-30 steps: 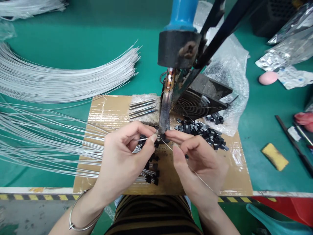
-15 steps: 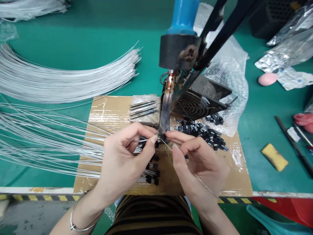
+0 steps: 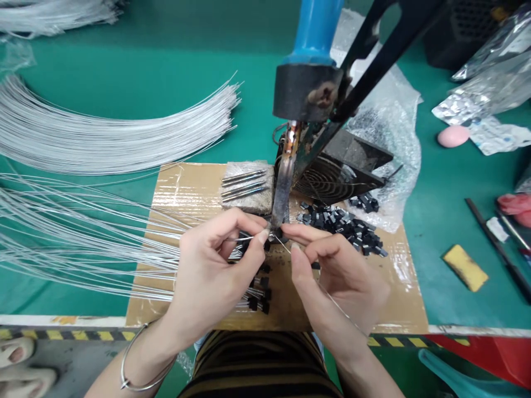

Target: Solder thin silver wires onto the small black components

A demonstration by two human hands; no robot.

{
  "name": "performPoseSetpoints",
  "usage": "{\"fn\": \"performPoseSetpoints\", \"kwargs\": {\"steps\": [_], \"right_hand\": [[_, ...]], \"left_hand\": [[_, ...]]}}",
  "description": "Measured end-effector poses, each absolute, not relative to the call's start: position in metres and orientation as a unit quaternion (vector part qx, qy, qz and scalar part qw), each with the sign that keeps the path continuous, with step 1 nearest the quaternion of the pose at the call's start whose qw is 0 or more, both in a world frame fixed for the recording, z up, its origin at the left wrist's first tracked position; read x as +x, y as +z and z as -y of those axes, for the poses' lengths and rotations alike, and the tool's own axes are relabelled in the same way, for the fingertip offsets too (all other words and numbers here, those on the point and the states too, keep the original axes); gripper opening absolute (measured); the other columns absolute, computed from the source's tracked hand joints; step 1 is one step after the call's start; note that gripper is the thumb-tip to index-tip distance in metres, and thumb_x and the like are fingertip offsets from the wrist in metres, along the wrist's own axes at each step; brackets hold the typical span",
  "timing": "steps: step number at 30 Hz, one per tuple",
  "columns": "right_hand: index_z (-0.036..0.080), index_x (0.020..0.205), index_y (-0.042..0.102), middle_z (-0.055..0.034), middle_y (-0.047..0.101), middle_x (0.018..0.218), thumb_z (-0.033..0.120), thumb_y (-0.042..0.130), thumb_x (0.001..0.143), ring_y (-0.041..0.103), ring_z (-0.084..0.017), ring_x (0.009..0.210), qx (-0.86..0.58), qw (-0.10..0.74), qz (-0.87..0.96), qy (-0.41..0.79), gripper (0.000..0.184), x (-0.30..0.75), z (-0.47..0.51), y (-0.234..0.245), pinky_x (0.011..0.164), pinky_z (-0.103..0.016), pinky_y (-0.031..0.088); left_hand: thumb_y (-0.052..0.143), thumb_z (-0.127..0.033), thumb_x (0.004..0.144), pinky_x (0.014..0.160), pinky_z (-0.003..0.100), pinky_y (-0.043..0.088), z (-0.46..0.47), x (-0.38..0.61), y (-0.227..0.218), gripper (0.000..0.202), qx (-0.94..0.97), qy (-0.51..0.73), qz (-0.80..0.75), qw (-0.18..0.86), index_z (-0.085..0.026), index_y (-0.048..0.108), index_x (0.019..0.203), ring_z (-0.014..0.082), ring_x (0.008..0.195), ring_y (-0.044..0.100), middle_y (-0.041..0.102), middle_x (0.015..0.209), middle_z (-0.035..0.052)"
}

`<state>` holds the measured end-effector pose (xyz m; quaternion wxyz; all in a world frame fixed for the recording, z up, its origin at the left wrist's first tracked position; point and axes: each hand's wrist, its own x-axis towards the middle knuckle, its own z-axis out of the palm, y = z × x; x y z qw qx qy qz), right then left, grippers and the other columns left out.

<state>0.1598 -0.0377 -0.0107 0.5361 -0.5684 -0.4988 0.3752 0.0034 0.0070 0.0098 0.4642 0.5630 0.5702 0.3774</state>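
My left hand (image 3: 219,268) pinches a thin grey-white cable (image 3: 244,238) between thumb and fingertips, its end right beside the tip of a soldering iron (image 3: 282,190). The iron has a blue handle and hangs point-down from a black stand. In my right hand (image 3: 338,276), fingers closed, is a strand of solder wire (image 3: 283,243) that runs from the iron's tip past the thumb and down along the palm. The fingertips of both hands nearly meet under the tip and hide the joint. Black connectors on cable ends (image 3: 259,296) lie below my left hand.
Loose black connectors (image 3: 344,224) are heaped on the cardboard (image 3: 398,287) to the right, by a round fan grille (image 3: 327,177). Spare iron tips (image 3: 244,185) rest on a pad. A thick cable bundle (image 3: 124,141) lies left, a yellow sponge (image 3: 465,267) right.
Both hands hold nearly the same pose at the iron's tip. The view has shifted slightly, and pale shoes now show at the lower left edge.
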Motion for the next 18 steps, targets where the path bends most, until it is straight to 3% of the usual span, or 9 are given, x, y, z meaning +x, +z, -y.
{"fn": "performPoseSetpoints", "kwargs": {"steps": [8, 18], "right_hand": [[0.025, 0.084, 0.065, -0.0064, 0.083, 0.117, 0.011, 0.070, 0.095, 0.079, -0.026, 0.115, -0.568, 0.550, 0.485, 0.375, 0.019, 0.1577, 0.0399, -0.0167, 0.104, -0.044, 0.061], [0.025, 0.084, 0.065, -0.0043, 0.083, 0.116, 0.008, 0.071, 0.094, 0.080, -0.023, 0.111, -0.568, 0.544, 0.499, 0.364, 0.021, 0.1590, 0.0393, -0.0143, 0.100, -0.040, 0.062]], "left_hand": [[0.074, -0.011, 0.089, 0.062, 0.022, 0.050, -0.0080, 0.0034, 0.0096, 0.012, 0.562, 0.377, -0.569, 0.467, -0.021, 0.075, 0.082, 0.0135, 0.078, 0.071, 0.078, 0.085, -0.0010], [0.075, -0.011, 0.089, 0.064, 0.022, 0.052, -0.0070, 0.0047, 0.0075, 0.012, 0.559, 0.384, -0.566, 0.469, -0.021, 0.075, 0.082, 0.0141, 0.078, 0.072, 0.079, 0.087, -0.0002]]}}
